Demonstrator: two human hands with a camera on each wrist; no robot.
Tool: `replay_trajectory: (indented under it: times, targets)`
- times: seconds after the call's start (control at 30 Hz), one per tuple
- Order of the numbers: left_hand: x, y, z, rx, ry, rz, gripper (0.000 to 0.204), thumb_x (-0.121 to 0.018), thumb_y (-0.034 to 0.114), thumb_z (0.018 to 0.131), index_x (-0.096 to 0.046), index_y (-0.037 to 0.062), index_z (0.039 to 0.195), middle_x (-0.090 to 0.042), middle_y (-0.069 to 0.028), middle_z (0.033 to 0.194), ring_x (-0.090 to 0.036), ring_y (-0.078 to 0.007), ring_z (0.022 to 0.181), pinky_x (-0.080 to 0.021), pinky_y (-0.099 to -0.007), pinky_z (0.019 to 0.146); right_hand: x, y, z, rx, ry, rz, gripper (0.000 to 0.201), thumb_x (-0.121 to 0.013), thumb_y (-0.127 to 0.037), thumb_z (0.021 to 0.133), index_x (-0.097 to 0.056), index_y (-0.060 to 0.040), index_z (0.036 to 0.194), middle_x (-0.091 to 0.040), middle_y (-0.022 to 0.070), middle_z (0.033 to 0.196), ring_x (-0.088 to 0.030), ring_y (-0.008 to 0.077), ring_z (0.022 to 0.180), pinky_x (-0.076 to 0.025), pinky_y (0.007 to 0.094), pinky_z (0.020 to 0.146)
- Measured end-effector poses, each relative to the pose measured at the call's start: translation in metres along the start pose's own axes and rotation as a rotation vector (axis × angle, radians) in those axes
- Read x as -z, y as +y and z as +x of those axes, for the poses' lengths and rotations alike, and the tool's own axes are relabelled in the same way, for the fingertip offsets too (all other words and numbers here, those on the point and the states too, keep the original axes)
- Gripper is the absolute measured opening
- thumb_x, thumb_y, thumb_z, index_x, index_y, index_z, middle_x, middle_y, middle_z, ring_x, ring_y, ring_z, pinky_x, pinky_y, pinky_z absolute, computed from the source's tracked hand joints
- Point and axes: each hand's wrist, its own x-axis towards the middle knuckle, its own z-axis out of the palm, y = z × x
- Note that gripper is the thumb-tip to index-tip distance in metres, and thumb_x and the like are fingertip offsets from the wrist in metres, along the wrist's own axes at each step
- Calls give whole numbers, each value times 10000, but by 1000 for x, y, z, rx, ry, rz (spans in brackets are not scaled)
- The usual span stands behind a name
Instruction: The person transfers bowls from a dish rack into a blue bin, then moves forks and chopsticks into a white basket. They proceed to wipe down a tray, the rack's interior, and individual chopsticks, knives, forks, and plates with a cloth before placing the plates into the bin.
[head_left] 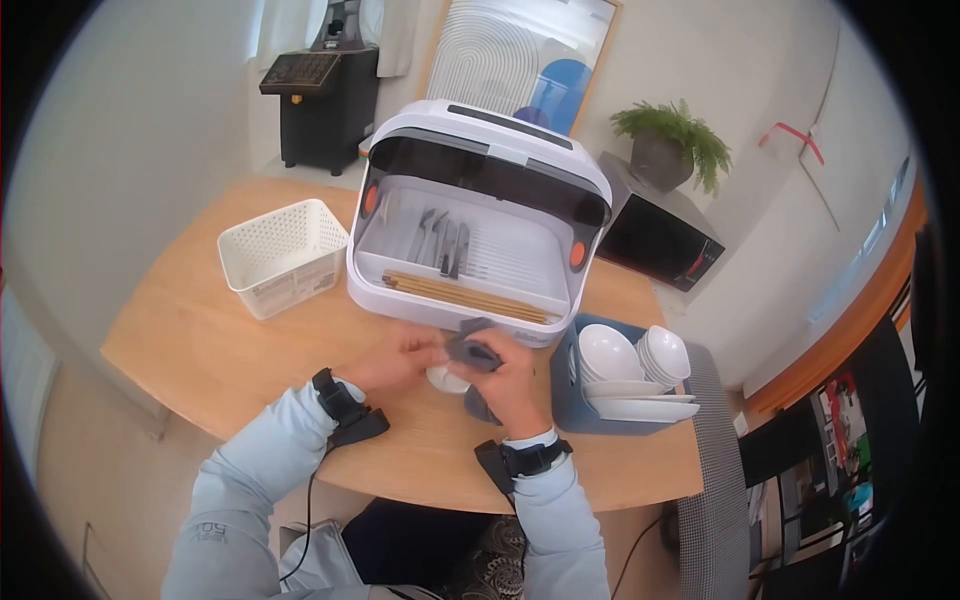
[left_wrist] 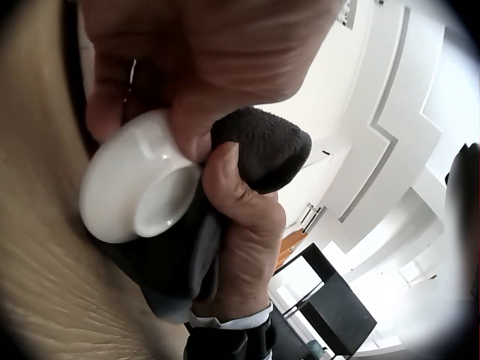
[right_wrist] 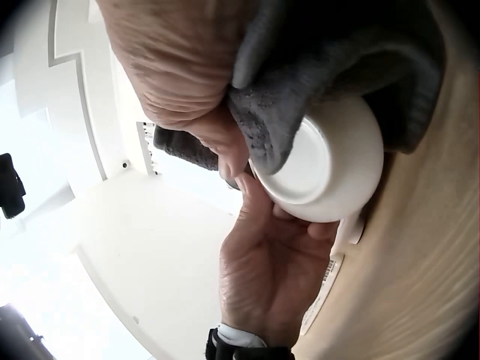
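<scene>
My left hand (head_left: 400,357) grips a small white bowl (right_wrist: 356,161) by its rim, over the table near its front. The bowl is tilted, and its round foot faces the right wrist camera. In my right hand (head_left: 515,385) is a dark grey cloth (left_wrist: 262,146), pinched between thumb and fingers and bunched against the bowl. Part of the cloth hangs below the right hand. Both hands are close together, with the left thumb beside the right one in the right wrist view. Fingers and cloth hide much of the bowl in the head view.
A white storage box (head_left: 460,318) with its dark cover raised stands ahead, holding cutlery (head_left: 440,245) and wooden chopsticks (head_left: 465,297). On its left is a white perforated basket (head_left: 290,290). A blue-grey bin (head_left: 575,408) with white bowls (head_left: 608,352) and plates (head_left: 640,408) stands at the right.
</scene>
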Motion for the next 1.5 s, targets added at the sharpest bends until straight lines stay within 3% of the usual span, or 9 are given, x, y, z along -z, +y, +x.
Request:
replay_trajectory:
  times: [0.17, 0.3, 0.63, 0.83, 0.97, 1.03, 1.07, 1.23, 1.5]
  targets:
    - [4, 0, 3, 154, -33, -437, 491, -396, 438, 1016, -554, 20, 1220, -640, -82, 1112, -620, -208, 1015, -511, -352, 891, 5, -6, -2, 357, 269, -268, 325, -780, -9, 613, -655, -56, 909, -621, 142, 947, -606, 317, 741, -499, 342, 661]
    - [-16, 0, -4, 215, -121, -962, 624, -325, 564, 985, -489, 49, 1298, -582, -96, 1240, -580, -209, 1128, -482, -370, 966, -14, -5, -4, 600, 60, -365, 392, -761, -13, 546, -652, -71, 917, -608, 173, 1060, -611, 360, 875, -507, 406, 753]
    - [-20, 2, -1, 4, -72, -887, 623, -313, 566, 988, -378, 126, 1424, -484, -58, 1365, -466, -193, 1261, -385, -396, 1062, -21, -5, -5, 190, -114, -65, 385, -689, 73, 584, -645, -16, 956, -572, 178, 1131, -558, 380, 1028, -465, 410, 887]
    - [-31, 9, -5, 56, -175, -916, 624, -300, 571, 986, -276, 185, 1476, -456, -31, 1381, -417, -197, 1297, -342, -421, 1084, -21, -7, -1, 291, 182, -347, 315, -638, 86, 625, -654, -2, 927, -557, 172, 1155, -544, 368, 1042, -450, 420, 905]
    - [-32, 10, -3, -65, -91, -801, 614, -280, 570, 988, -294, 165, 1449, -515, -80, 1299, -506, -232, 1197, -445, -387, 933, -14, 0, 1, 142, 227, -258, 299, -658, 34, 706, -630, 0, 1002, -556, 188, 1116, -553, 361, 969, -457, 378, 860]
    - [-21, 6, -1, -72, -81, -803, 600, -276, 567, 989, -322, 156, 1424, -553, -111, 1239, -567, -250, 1115, -496, -348, 817, -8, -5, 1, -140, 285, -21, 194, -664, -68, 850, -623, -1, 1029, -616, 126, 1047, -599, 235, 888, -466, 310, 780]
    - [-20, 10, 0, 11, 20, -819, 563, -275, 545, 1003, -353, 138, 1383, -613, -137, 1101, -642, -264, 944, -490, -284, 616, -4, 7, 0, -228, 322, 155, 174, -654, -97, 882, -628, -1, 1025, -630, 103, 1033, -602, 198, 873, -466, 294, 764]
    - [-19, 11, -3, 204, -53, -698, 537, -285, 525, 1013, -401, 90, 1307, -655, -131, 969, -679, -254, 744, -451, -260, 458, 6, 4, 4, -512, 277, 779, 331, -550, -292, 990, -614, 8, 1114, -666, 53, 984, -605, 118, 843, -491, 271, 756]
    - [-10, 28, -6, 126, 246, -591, 502, -305, 466, 1032, -527, 23, 1116, -653, -133, 725, -561, -135, 471, -349, -228, 351, -14, 8, -8, -400, 30, 605, 306, -603, -248, 961, -613, 15, 1116, -654, 42, 966, -592, 116, 846, -481, 267, 757]
